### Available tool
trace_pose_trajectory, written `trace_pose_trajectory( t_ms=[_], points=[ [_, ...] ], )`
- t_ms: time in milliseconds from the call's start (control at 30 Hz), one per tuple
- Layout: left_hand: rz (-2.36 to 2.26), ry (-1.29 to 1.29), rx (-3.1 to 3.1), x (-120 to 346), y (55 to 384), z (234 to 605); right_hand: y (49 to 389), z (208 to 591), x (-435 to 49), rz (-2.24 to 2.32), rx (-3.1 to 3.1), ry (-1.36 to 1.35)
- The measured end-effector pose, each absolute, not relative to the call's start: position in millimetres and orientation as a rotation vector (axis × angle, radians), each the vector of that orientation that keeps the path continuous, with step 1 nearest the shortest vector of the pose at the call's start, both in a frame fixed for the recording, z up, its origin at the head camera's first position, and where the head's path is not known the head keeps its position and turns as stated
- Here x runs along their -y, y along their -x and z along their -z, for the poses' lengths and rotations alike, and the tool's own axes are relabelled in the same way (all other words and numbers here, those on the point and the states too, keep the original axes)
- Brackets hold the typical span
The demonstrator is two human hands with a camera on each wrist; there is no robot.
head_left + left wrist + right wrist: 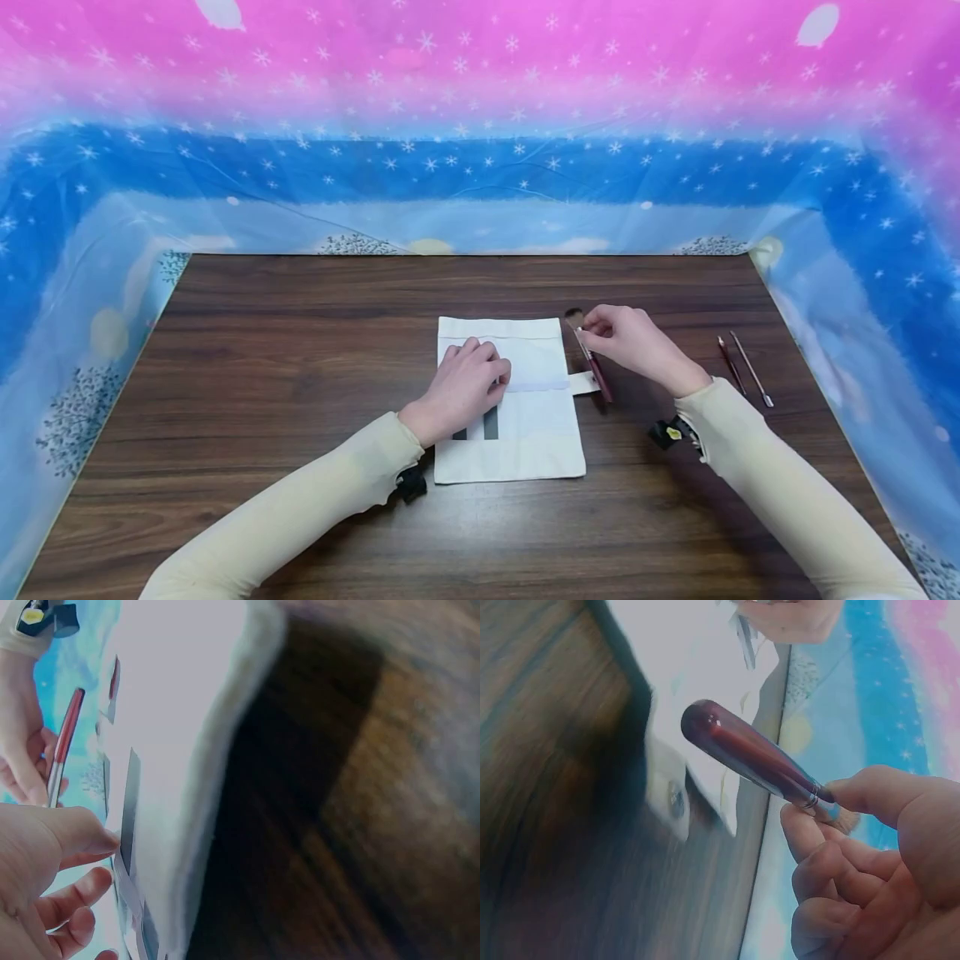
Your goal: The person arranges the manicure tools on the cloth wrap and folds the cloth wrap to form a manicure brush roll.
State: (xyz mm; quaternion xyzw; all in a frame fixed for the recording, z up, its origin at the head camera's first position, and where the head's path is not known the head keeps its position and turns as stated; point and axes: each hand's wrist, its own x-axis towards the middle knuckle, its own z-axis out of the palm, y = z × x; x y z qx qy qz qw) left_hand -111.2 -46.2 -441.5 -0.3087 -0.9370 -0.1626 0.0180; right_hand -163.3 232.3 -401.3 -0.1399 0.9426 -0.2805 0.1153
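Observation:
A white fabric pouch (517, 458) lies flat, with dark strips showing in its lower left part. My left hand (465, 387) is over the pouch with bent fingers. In the left wrist view its thumb (94, 836) and a finger behind it meet at the fabric edge beside a dark strip. Beyond the pouch's right side, my right hand (630, 337) pinches a makeup brush (592, 362) near the metal collar. Its bristles point away and its dark red handle (750, 754) towards me. Below the handle lies the pouch's strap with a snap button (676, 796).
Two thin tools lie at the right on the wooden table (300, 333): a dark red stick (731, 367) and a metal rod (752, 371). A patterned pink and blue cloth (480, 167) surrounds the table at the back and sides.

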Motion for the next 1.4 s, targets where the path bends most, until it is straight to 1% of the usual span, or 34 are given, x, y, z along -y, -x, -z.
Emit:
trace_pose_trajectory(
  t_ms=[333,700,900,1400],
  points=[
    [0.515,0.940,2.936,45.5,112.4,442.0,181.0,405.9,-202.8,1.016,-2.692,0.421],
    [0.553,0.931,2.952,44.7,112.2,440.8,192.6,413.2,-176.4,1.186,-2.591,0.277],
    [0.561,0.923,2.940,45.5,112.2,440.9,198.8,419.6,-164.5,1.259,-2.551,0.250],
    [0.595,0.909,2.927,46.9,112.4,441.7,200.4,427.8,-151.6,1.333,-2.473,0.208]
  ],
)
